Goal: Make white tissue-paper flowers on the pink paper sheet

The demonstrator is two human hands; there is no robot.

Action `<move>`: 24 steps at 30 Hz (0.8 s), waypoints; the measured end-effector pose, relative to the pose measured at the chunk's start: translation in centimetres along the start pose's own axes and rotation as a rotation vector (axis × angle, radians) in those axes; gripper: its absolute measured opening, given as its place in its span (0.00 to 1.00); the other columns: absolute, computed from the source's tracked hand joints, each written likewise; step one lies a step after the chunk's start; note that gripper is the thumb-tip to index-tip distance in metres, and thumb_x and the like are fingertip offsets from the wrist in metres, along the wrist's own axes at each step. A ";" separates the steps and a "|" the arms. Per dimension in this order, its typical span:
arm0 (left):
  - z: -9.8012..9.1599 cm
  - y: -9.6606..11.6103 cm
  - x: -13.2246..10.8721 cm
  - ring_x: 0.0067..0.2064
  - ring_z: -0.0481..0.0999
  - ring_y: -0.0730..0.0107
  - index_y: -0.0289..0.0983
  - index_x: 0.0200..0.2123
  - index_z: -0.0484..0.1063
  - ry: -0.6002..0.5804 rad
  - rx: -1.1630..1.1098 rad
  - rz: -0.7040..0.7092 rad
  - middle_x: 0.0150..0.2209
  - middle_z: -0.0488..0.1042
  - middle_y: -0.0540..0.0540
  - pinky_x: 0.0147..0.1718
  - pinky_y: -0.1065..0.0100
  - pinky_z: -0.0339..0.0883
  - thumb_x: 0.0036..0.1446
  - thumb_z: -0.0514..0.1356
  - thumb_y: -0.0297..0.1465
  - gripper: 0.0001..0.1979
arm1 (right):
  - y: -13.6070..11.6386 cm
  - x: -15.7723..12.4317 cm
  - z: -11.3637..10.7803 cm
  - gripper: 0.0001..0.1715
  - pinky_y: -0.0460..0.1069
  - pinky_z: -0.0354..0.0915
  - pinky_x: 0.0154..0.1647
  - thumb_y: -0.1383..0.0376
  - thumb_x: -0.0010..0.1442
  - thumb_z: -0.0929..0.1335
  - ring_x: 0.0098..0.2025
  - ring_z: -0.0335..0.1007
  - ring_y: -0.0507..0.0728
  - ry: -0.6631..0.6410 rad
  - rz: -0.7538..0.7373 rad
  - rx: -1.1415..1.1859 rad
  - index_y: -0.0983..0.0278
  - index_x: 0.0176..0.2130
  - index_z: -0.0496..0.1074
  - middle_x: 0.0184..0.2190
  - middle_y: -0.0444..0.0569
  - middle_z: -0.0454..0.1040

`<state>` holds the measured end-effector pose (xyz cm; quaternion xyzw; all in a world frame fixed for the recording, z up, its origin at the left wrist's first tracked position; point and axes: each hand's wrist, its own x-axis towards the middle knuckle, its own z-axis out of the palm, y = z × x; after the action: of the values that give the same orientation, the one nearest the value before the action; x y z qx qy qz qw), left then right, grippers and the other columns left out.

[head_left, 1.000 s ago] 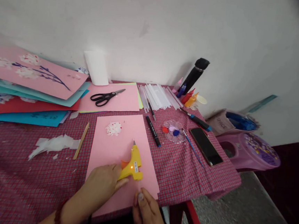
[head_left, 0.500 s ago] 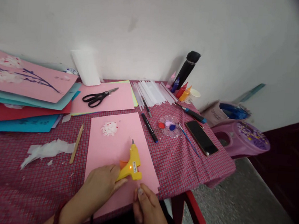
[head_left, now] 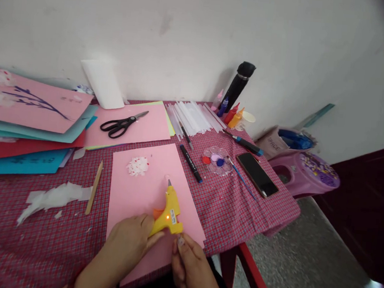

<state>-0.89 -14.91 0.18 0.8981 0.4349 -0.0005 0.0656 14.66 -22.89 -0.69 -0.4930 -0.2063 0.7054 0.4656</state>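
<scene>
My left hand (head_left: 130,239) is closed round the handle of a yellow hot glue gun (head_left: 172,203), whose small lamp glows orange. Its metal nozzle points away from me over a pink sheet of paper (head_left: 133,201). A pale spot shows on the sheet by the nozzle tip. Close behind the rear end of the gun, my right hand (head_left: 190,262) has thumb and fingers pinched together; what they hold, if anything, is hidden. White dabs with red flecks (head_left: 138,166) form a round patch on the sheet's upper left.
Left of the sheet lie a wooden stick (head_left: 94,189) and torn tissue (head_left: 56,198). Scissors (head_left: 121,125) rest on stacked paper. To the right are a black marker (head_left: 190,164), a paint palette (head_left: 218,160), a brush (head_left: 243,177) and a phone (head_left: 257,174). Clear glue sticks (head_left: 196,119) lie behind.
My right hand has come slightly closer to the rear end of the glue gun. The view has shifted a little. Both hands keep their grips.
</scene>
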 end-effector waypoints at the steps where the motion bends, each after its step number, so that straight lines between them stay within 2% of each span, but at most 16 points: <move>1: 0.0 0.1 0.0 0.26 0.77 0.60 0.35 0.31 0.71 0.006 0.008 -0.008 0.25 0.75 0.44 0.24 0.64 0.68 0.63 0.53 0.41 0.16 | -0.2 0.0 -0.1 0.24 0.39 0.42 0.08 0.45 0.60 0.62 0.09 0.38 0.44 -0.005 0.004 0.002 0.62 0.30 0.60 0.10 0.30 0.52; 3: 0.1 0.2 0.0 0.26 0.76 0.60 0.35 0.31 0.71 0.018 0.016 -0.024 0.25 0.75 0.44 0.24 0.63 0.68 0.63 0.53 0.41 0.17 | -0.8 -0.3 -0.5 0.24 0.40 0.44 0.09 0.45 0.60 0.61 0.09 0.39 0.44 -0.030 0.008 -0.015 0.63 0.32 0.61 0.11 0.31 0.53; 7: 0.3 0.2 0.0 0.27 0.76 0.59 0.34 0.31 0.71 0.024 0.004 -0.036 0.25 0.74 0.44 0.25 0.63 0.69 0.62 0.53 0.41 0.17 | -2.2 -1.6 -1.7 0.29 0.40 0.47 0.11 0.42 0.61 0.57 0.10 0.48 0.44 -0.126 0.077 -0.190 0.65 0.33 0.62 0.14 0.36 0.62; 10: 0.1 0.3 0.0 0.28 0.77 0.59 0.34 0.33 0.72 -0.007 -0.006 -0.052 0.27 0.75 0.44 0.26 0.63 0.69 0.63 0.53 0.41 0.16 | -2.6 -2.5 -2.4 0.31 0.41 0.46 0.11 0.39 0.59 0.57 0.10 0.48 0.45 -0.179 0.162 -0.334 0.64 0.31 0.61 0.12 0.36 0.61; 16: -0.5 0.5 0.1 0.29 0.77 0.60 0.34 0.35 0.72 -0.061 -0.013 -0.076 0.28 0.76 0.44 0.26 0.64 0.68 0.63 0.52 0.40 0.16 | -1.9 -2.7 -1.8 0.31 0.43 0.41 0.12 0.37 0.58 0.56 0.11 0.41 0.46 -0.085 0.142 -0.405 0.61 0.30 0.59 0.11 0.32 0.52; 24: -0.4 0.2 0.2 0.26 0.76 0.61 0.35 0.30 0.71 -0.020 -0.061 -0.033 0.25 0.74 0.44 0.23 0.64 0.66 0.64 0.49 0.41 0.19 | -0.6 -2.3 -1.1 0.30 0.44 0.41 0.14 0.39 0.60 0.56 0.13 0.41 0.46 -0.035 0.065 -0.357 0.62 0.28 0.59 0.11 0.33 0.51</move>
<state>-0.62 -14.82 0.56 0.8884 0.4486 0.0030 0.0973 16.12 -24.77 0.49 -0.5622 -0.3202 0.6806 0.3439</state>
